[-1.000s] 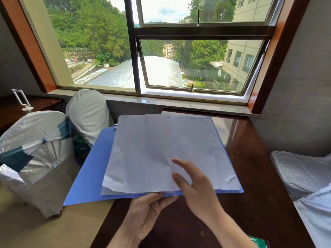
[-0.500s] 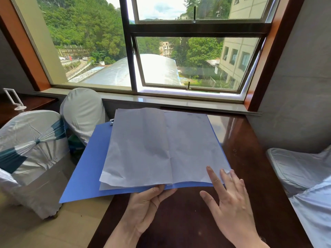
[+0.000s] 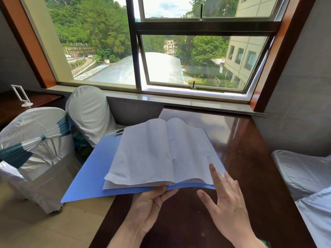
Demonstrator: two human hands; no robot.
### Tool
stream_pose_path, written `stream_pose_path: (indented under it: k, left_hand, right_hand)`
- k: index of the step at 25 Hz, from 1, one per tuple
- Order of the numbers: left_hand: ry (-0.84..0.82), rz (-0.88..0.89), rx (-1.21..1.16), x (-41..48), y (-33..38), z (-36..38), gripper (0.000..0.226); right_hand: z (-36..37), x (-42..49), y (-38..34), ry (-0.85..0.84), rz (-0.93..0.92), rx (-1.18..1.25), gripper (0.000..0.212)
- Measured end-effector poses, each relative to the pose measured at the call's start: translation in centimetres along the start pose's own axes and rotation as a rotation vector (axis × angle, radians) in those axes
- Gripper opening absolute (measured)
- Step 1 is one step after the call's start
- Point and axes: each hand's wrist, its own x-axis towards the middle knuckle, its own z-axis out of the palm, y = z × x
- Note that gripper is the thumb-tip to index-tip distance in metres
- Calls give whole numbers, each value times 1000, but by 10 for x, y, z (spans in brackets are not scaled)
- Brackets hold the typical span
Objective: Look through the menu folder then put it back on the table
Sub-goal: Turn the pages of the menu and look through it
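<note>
The blue menu folder [image 3: 89, 176] lies open above the dark wooden table [image 3: 250, 158], its left cover hanging past the table's left edge. White paper pages [image 3: 152, 154] are spread across it, with the far edges curling up. My left hand [image 3: 152, 203] holds the folder from below at the near edge by the spine, thumb on top. My right hand [image 3: 225, 201] hovers at the near right corner of the pages, fingers spread, with the index fingertip at the page edge and nothing gripped.
Two chairs in white covers [image 3: 35, 149] stand left of the table, one with a teal sash. Another covered chair [image 3: 304, 176] is on the right. The window sill [image 3: 179, 101] runs behind the table. A white sign holder [image 3: 21, 95] stands on a far left table.
My right hand left the middle of the pages and moved to the near right corner, fingers spread. The far page edges have lifted and curled. My left hand kept its hold.
</note>
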Motion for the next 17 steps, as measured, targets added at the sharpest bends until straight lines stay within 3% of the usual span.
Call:
stream_pose_path:
  k: [11, 17]
  left_hand:
    - [-22, 1, 4, 0, 1, 0, 45]
    - [-59, 4, 18, -3, 2, -7, 55]
  right_hand:
    - [-10, 11, -20, 126, -78, 163, 83]
    - [-14, 25, -24, 240, -108, -26, 48]
